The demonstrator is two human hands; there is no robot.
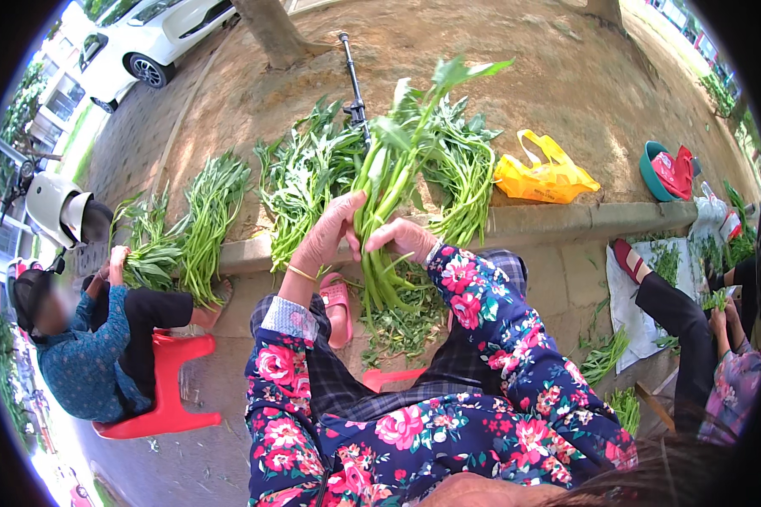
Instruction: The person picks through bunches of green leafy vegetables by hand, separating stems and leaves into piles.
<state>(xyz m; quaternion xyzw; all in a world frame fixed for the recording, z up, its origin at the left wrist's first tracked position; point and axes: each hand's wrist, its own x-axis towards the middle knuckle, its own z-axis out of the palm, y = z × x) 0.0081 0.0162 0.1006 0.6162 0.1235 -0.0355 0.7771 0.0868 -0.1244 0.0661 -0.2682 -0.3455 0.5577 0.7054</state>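
A bunch of water spinach (393, 174) stands upright before me, leaves at the top and pale hollow stems hanging below. My left hand (328, 233) grips its stems from the left. From the right, my right hand (407, 238) holds the same stems, thumb and fingers pressed against them. Behind the bunch, one heap of water spinach (314, 168) lies to the left and another heap (466, 190) to the right, both across the kerb (545, 223). Loose leaves and trimmings (409, 326) cover the ground between my feet, beside a pink slipper (336, 301).
A black pole (352, 79) lies on the soil. Rightward are a yellow plastic bag (545, 171) and a teal basin (650, 168). At left, a person (82, 355) on a red stool (165, 393) handles greens; another person's hands (723, 320) hold greens at right.
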